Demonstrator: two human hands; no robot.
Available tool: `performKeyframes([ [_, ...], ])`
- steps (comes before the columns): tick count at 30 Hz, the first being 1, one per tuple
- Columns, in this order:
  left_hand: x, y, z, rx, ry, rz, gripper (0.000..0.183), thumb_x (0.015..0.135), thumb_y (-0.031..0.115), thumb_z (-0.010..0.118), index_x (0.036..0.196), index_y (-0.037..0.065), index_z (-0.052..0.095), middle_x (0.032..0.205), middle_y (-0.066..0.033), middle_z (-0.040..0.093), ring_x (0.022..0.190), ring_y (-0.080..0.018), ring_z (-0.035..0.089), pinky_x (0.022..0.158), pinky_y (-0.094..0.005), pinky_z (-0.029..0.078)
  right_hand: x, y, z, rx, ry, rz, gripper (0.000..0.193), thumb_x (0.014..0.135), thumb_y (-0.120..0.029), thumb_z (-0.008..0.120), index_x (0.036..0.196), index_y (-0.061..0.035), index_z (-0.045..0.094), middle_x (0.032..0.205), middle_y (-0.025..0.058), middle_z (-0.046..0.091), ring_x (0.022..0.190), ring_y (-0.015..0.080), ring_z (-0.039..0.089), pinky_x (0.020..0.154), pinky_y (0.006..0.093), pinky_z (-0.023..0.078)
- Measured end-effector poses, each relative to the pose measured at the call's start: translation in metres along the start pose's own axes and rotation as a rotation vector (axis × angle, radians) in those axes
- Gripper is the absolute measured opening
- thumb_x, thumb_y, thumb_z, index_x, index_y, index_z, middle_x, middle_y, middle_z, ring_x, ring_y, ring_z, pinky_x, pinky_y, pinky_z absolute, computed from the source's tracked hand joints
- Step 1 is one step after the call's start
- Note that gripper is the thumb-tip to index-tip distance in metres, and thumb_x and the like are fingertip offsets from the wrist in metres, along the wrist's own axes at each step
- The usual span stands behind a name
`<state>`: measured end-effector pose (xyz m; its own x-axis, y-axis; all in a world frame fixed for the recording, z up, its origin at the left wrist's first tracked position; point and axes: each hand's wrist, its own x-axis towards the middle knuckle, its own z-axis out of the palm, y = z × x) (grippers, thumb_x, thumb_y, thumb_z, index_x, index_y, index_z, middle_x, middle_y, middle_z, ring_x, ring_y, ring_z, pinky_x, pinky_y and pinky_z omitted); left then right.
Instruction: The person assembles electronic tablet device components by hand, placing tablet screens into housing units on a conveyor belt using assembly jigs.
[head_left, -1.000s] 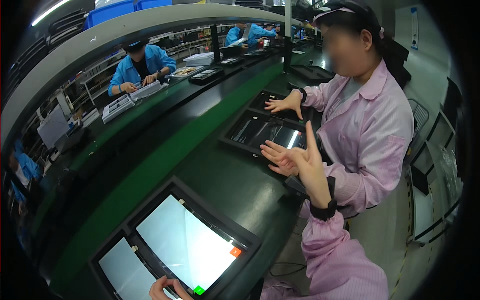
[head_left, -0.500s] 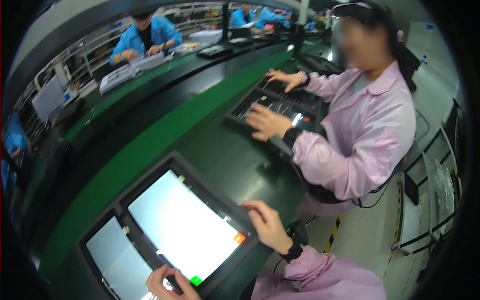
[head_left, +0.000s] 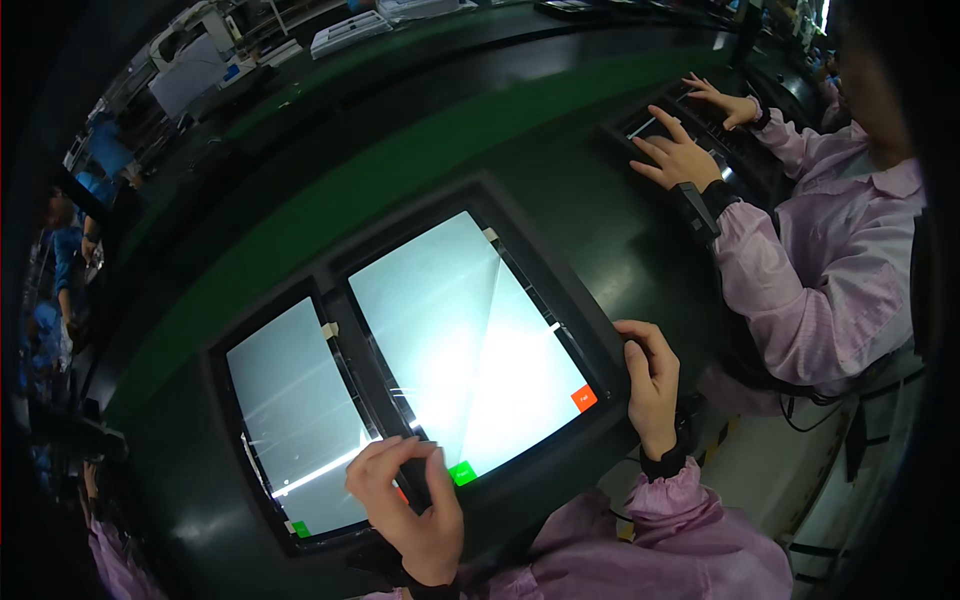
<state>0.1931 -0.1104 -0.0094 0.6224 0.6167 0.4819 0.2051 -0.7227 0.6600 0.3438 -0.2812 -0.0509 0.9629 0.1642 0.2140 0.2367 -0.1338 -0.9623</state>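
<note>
Before me lies a black two-bay tray (head_left: 590, 325) holding two lit screens. The larger right screen (head_left: 420, 300) glows white, with an orange-red square (head_left: 584, 399) and a green square (head_left: 462, 473) at its lower corners. The narrower left screen (head_left: 290, 400) is greyish white, with a green square (head_left: 301, 529) at its lower corner. My left hand (head_left: 410, 505) is over the near end of the divider, fingers curved and thumb apart, holding nothing visible. My right hand (head_left: 652, 385) grips the tray's right rim, its fingers bent at the edge.
A co-worker in a pink smock (head_left: 800, 270) works at the right over another black tray (head_left: 735, 165). A green strip (head_left: 300, 235) runs along the dark bench (head_left: 560, 210). White trays (head_left: 350, 32) stand at the back, and people in blue (head_left: 110, 145) are at the far left.
The view has swung, so the tray appears higher and more of the left screen shows. The screens look greyer, with bright reflections. My left hand shows more fully; my right stays at the rim.
</note>
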Motion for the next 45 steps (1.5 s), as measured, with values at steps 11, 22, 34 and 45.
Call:
performKeyframes([
  [11,-0.019,-0.013,-0.057,-0.074,-0.267,0.237,0.007,0.083,0.003,0.062,0.089,0.002,0.064,0.098,-0.0156,0.062,0.082,-0.0261,0.062,0.072,-0.0369,0.049,-0.008,-0.011,-0.005,-0.298,0.164,-0.443,0.027,0.080,0.008,0.048,0.105,0.0009,0.056,0.107,0.0151,0.060,0.099,0.0262,0.056,0.085,0.0327,0.043],
  [22,-0.023,-0.107,-0.134,-0.103,0.024,-0.530,0.058,0.081,0.007,0.053,0.134,-0.001,0.029,0.125,-0.0187,0.041,0.115,-0.0268,0.042,0.098,-0.0365,0.033,-0.039,-0.045,0.050,-0.349,-0.747,-0.767,0.033,0.065,0.006,0.059,0.097,-0.0017,0.062,0.112,0.0028,0.064,0.098,0.0231,0.058,0.079,0.0319,0.049],
  [34,-0.022,-0.113,-0.141,-0.102,-0.137,-0.456,0.075,0.070,0.010,0.058,0.136,-0.001,0.024,0.132,-0.0179,0.032,0.127,-0.0290,0.029,0.109,-0.0374,0.020,-0.047,-0.046,0.049,-0.413,-0.715,-0.822,0.035,0.059,0.005,0.059,0.092,-0.0051,0.066,0.104,0.0006,0.066,0.092,0.0203,0.060,0.071,0.0290,0.050],
  [45,-0.032,-0.120,-0.155,-0.093,-0.118,-0.444,0.079,0.076,0.013,0.067,0.138,-0.001,0.019,0.128,-0.0217,0.034,0.119,-0.0295,0.038,0.101,-0.0404,0.033,-0.049,-0.043,0.056,-0.340,-0.772,-0.815,0.035,0.061,0.001,0.060,0.095,-0.0052,0.064,0.105,0.0042,0.065,0.093,0.0231,0.059,0.077,0.0332,0.049],
])
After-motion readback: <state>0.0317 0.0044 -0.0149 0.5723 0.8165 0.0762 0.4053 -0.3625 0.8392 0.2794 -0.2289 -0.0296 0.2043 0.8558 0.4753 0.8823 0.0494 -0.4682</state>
